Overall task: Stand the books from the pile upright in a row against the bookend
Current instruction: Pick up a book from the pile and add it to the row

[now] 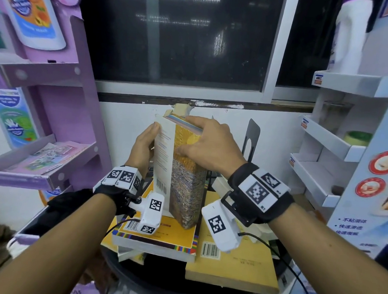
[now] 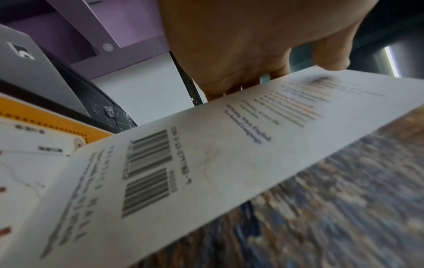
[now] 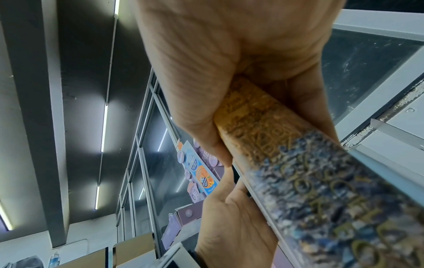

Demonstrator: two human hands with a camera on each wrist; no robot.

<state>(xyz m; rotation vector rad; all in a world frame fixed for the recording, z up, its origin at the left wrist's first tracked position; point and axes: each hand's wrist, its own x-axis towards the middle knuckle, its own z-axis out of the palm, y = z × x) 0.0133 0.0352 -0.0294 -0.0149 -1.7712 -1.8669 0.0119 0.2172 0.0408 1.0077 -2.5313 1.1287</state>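
Thick book (image 1: 183, 173) held upright, clamped by left hand (image 1: 144, 144) and right hand (image 1: 208, 145); judged heavy, stiff, glossy; best gripped at spine and upper covers

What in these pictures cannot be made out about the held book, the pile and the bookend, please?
- Book: title on the spine blurred in the right wrist view; back-cover text blurred in the left wrist view.
- Bookend: its base is hidden behind the right hand in the head view.
- Pile: the count is unclear; lower books are covered by upper ones and the wrist cameras.
- Left hand: its fingers are hidden behind the book.
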